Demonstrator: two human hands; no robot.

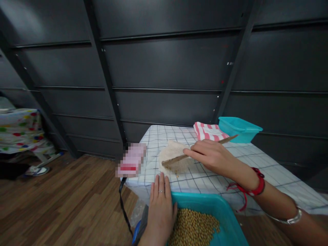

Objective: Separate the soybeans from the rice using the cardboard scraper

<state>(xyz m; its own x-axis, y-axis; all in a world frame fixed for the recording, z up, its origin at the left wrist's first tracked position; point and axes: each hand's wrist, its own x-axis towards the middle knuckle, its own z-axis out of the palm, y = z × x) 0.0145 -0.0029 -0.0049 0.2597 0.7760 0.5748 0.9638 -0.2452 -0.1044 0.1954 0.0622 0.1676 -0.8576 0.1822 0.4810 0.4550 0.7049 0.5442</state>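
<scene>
My right hand (pixel 208 153) is wrapped round a flat wooden stick (pixel 176 160), which slants across a pale beige patch (pixel 174 148). I cannot tell whether that patch is cloth or a layer of meal. A few small yellowish bits (pixel 177 175) lie at its near edge. My left hand (pixel 161 205) is held flat, fingers stretched out towards the table edge, beside the left rim of a teal tub (pixel 220 201). Inside the tub sits a heap of dry soybeans (pixel 193 227).
The table has a white checked cloth (pixel 151 140). At its back right are a pink-and-white striped towel (pixel 208 131) and another teal tub (pixel 238 130). A blurred pink object (pixel 132 159) is at the left edge. A person's shoe (pixel 38 170) shows far left.
</scene>
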